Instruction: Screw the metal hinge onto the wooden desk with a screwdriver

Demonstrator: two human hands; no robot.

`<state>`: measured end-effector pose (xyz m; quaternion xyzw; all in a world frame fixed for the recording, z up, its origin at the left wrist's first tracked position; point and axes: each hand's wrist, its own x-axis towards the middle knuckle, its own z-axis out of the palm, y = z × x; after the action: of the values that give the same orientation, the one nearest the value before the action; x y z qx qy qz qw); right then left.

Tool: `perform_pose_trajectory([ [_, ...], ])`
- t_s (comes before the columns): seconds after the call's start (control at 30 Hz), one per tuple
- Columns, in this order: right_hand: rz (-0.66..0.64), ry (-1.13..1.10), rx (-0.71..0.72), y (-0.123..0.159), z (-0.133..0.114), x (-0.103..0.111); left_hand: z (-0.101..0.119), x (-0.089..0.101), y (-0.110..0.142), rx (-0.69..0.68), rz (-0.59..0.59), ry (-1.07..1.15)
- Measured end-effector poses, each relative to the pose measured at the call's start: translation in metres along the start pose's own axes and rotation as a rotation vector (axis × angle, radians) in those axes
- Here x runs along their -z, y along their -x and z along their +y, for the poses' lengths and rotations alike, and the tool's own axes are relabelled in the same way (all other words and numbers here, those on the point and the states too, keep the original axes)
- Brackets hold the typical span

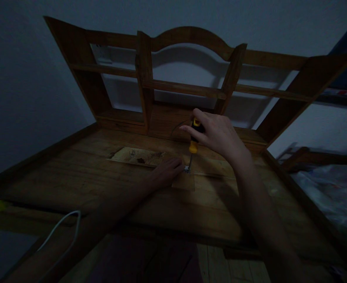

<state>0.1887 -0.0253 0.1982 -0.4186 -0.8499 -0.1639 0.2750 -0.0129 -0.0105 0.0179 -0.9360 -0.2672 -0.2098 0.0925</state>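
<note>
A screwdriver (193,147) with a yellow and black handle is gripped in my right hand (217,131). It stands nearly upright, its shaft pointing down, its tip at a small shiny metal fitting (187,169). Beneath the fitting lies a small flat piece of wood (185,183) on the wooden desktop (97,200). My left hand (171,169) rests low beside it, fingers curled together and pressed against the fitting's left side. Dim light and the fingers hide much of the fitting, so its exact kind is unclear.
Behind the hands rises a wooden shelf rack (188,89) against the wall. A paler wooden strip (138,157) with a dark mark lies across the desktop. A white cable (58,224) loops at the lower left. Crumpled pale plastic or cloth (326,188) sits at right.
</note>
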Motion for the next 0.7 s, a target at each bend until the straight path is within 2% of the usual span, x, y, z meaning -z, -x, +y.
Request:
perform_pose_trajectory([
  [0.27,-0.097,-0.287,0.060,-0.002,0.008,0.012,0.004,0.002,-0.002,0.046,0.007,0.107],
  [0.33,-0.096,-0.271,0.029,-0.002,0.010,0.012,0.004,0.000,-0.002,0.068,0.021,0.148],
  [0.53,-0.105,-0.044,-0.152,-0.002,0.009,0.009,0.000,-0.012,-0.001,0.130,0.037,0.203],
  [0.7,-0.171,-0.249,-0.111,-0.001,0.008,0.017,-0.004,-0.014,0.001,0.050,0.042,0.182],
])
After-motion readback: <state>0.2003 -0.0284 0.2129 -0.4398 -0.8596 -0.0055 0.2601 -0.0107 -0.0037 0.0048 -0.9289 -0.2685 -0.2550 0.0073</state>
